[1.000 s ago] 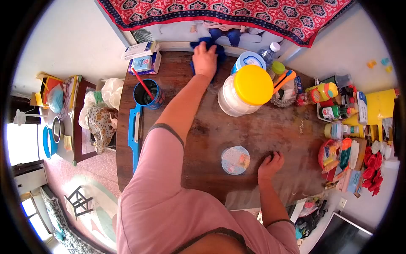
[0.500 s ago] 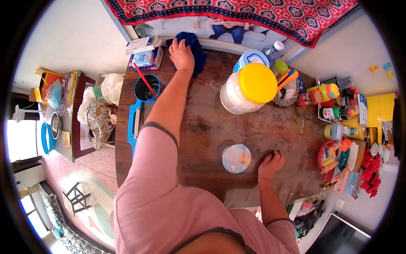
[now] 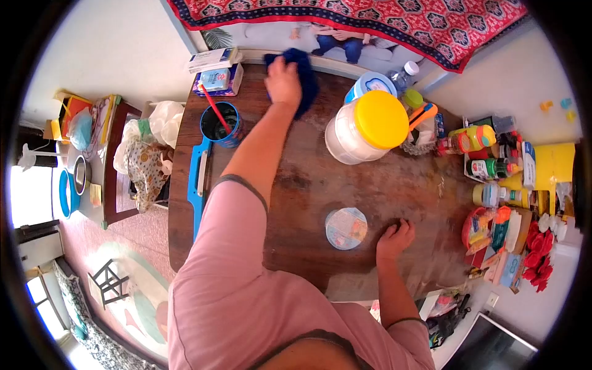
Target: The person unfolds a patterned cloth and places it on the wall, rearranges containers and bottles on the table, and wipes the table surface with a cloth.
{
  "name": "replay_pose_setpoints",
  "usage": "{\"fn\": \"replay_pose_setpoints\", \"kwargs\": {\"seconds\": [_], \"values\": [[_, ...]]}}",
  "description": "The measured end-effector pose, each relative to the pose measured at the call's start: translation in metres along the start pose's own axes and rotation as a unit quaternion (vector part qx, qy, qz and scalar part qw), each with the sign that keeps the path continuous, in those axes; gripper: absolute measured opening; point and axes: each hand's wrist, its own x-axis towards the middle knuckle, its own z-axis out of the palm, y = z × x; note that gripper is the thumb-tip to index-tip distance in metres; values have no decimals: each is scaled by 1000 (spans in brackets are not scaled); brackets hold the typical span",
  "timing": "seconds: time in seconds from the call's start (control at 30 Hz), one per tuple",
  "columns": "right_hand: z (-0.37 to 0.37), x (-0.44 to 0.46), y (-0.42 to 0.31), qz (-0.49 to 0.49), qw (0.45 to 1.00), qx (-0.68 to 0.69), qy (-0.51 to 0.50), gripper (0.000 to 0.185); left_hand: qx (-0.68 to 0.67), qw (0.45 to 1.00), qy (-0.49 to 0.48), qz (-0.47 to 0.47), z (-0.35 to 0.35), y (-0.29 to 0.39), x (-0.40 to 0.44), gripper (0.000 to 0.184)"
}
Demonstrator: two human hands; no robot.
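My left hand is stretched out to the far side of the wooden table, its fingers closed on a dark blue cloth that lies against the tabletop. Close to the near right edge, my right hand rests on the wood with loosely bent fingers apart and nothing in them. Just left of it lies a round patterned mat, which it does not touch. A big white jar with a yellow lid stands right of the cloth.
Left of my arm are a blue cup with a red stick, a blue clip-like holder and stacked boxes. Behind the jar are a white-blue tub and a plastic bottle. Several condiment bottles line the right edge.
My left hand has slid the blue cloth a little to the right along the far edge. My right hand stays in place; the whole view has shifted slightly.
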Motion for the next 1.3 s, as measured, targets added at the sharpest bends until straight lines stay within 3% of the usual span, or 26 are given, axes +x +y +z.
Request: {"fn": "replay_pose_setpoints", "kwargs": {"seconds": [0.1, 0.17, 0.37, 0.5, 0.73, 0.9, 0.97, 1.0, 1.1, 1.13, 1.27, 1.3], "values": [[-6, 3, -5, 3, 1000, 20, -5, 28, 35, 994, 18, -100, -13, -12, 6, 29], [-3, 2, -5, 12, 1000, 13, -1, 28, 35, 994, -24, -98, -16, -8, 7, 29], [1, 1, -4, 8, 1000, 8, 21, 28, 30, 985, -147, 82, -22, 17, -11, 27], [3, 0, -3, 14, 1000, -16, 22, 29, -29, 971, -221, 84, -65, 6, -38, 29], [-5, 4, -7, 6, 1000, 15, 23, 29, -122, 921, -297, 222, -176, -1, -178, 35], [-3, 2, -7, 12, 999, 13, 34, 30, -133, 912, -320, 220, -222, 31, -185, 36], [1, 3, -4, 19, 999, 14, 25, 29, -217, 927, -198, 235, -223, 52, -163, 33], [2, 0, -4, 31, 999, 15, 13, 29, -302, 906, -193, 226, -219, 65, -157, 31], [2, 0, -4, 30, 999, 13, 4, 27, -503, 753, -405, 128, -188, 109, -161, 33], [0, 0, -4, 29, 1000, 13, 4, 27, -519, 715, -444, 149, -169, 121, -163, 40], [-1, 0, -4, 22, 1000, -6, 8, 27, -477, 738, -450, 160, -121, 151, -166, 54], [1, 0, -3, 15, 1000, -13, 21, 27, -458, 772, -415, 148, -113, 151, -163, 60]]}}
